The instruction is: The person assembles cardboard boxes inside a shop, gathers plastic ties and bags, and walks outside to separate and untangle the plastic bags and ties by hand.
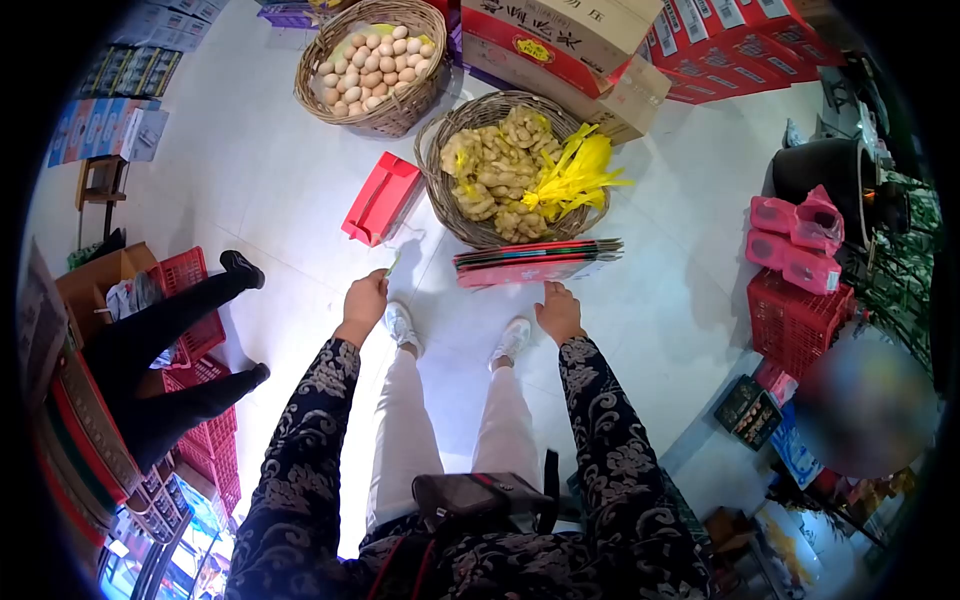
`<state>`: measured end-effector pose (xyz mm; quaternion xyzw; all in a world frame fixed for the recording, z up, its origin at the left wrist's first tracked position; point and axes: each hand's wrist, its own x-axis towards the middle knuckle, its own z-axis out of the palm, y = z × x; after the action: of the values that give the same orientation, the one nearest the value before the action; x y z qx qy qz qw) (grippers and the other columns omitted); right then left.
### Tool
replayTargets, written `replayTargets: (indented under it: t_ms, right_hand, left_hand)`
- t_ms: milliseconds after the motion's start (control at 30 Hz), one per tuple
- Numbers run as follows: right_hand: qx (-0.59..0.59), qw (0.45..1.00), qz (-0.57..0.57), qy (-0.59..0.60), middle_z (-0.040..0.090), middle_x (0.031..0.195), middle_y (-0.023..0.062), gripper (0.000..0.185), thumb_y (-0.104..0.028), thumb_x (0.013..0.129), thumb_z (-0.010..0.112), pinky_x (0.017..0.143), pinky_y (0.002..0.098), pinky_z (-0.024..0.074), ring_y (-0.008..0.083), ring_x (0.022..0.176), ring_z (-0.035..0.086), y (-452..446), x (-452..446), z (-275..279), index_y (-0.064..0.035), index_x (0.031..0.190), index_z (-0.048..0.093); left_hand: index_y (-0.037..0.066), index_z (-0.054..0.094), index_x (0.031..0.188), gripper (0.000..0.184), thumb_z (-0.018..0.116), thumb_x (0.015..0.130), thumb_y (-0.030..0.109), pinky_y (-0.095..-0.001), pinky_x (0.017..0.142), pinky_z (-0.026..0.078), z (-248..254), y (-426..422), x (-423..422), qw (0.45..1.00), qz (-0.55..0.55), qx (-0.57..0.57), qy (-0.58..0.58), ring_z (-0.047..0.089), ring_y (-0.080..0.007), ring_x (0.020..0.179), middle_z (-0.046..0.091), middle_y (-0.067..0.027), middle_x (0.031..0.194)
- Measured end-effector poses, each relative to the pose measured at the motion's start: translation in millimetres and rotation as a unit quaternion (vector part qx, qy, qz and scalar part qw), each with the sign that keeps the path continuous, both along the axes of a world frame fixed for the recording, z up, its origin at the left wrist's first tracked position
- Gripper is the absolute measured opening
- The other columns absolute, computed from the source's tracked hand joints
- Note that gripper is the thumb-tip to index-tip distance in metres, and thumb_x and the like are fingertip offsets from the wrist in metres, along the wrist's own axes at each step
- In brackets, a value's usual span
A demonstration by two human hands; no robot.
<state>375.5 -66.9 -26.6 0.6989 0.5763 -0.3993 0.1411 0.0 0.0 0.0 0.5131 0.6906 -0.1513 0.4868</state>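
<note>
My left hand (365,302) is closed in a pinch, with a thin light-green strip (393,262) sticking up from its fingertips. My right hand (559,310) has its fingers curled at the near edge of a stack of flat red cartons (530,268). That stack lies against the near side of a round wicker basket (437,205) filled with ginger (495,170). Yellow mesh netting (572,178) rests on the ginger at the right. A red box (381,198) sits on the floor beyond my left hand.
A wicker basket of eggs (405,122) stands farther back. Cardboard cartons (560,35) and red boxes (735,50) are piled behind the ginger. Red crates (795,315) stand at the right. At the left, a person's dark-trousered legs (165,320) extend beside more red crates (205,440).
</note>
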Motion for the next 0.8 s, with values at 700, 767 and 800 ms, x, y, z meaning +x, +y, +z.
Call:
replayTargets:
  t_ms: [700, 767, 800]
  right_hand:
    - [0.182, 0.96, 0.167, -0.134, 0.056, 0.092, 0.0038, 0.014, -0.013, 0.076, 0.051, 0.077, 0.0368, 0.042, 0.0221, 0.091, 0.05, -9.9, -15.0, -114.5, -0.0099, 0.087, 0.06]
    - [0.159, 0.953, 0.222, -0.134, 0.059, 0.089, 0.0035, 0.013, -0.013, 0.075, 0.053, 0.077, 0.0378, 0.0412, 0.0222, 0.089, 0.051, -13.2, -13.5, -108.3, -0.0095, 0.083, 0.062]
    - [0.181, 0.954, 0.209, -0.112, 0.059, 0.086, 0.0041, 0.011, -0.012, 0.075, 0.054, 0.077, 0.0384, 0.041, 0.0231, 0.088, 0.052, -17.6, -11.3, -107.7, -0.0098, 0.081, 0.062]
  left_hand:
    - [0.004, 0.055, 0.107, 0.033, 0.063, 0.078, 0.016, -0.0331, 0.075, 0.046, -62.4, -107.5, 9.6, 0.975, 0.063, 0.211, 0.001, 0.051, -0.0294, 0.103, 0.049, -0.0194, 0.117]
    - [0.004, 0.055, 0.104, 0.03, 0.063, 0.077, 0.015, -0.0309, 0.073, 0.046, -65.9, -120.4, 3.8, 0.975, 0.064, 0.213, -0.02, 0.052, -0.0255, 0.098, 0.053, -0.0135, 0.11]
    - [0.003, 0.056, 0.103, 0.03, 0.063, 0.077, 0.015, -0.0306, 0.073, 0.046, -58.7, -121.1, 5.9, 0.975, 0.073, 0.207, -0.033, 0.052, -0.0251, 0.098, 0.054, -0.0127, 0.109]
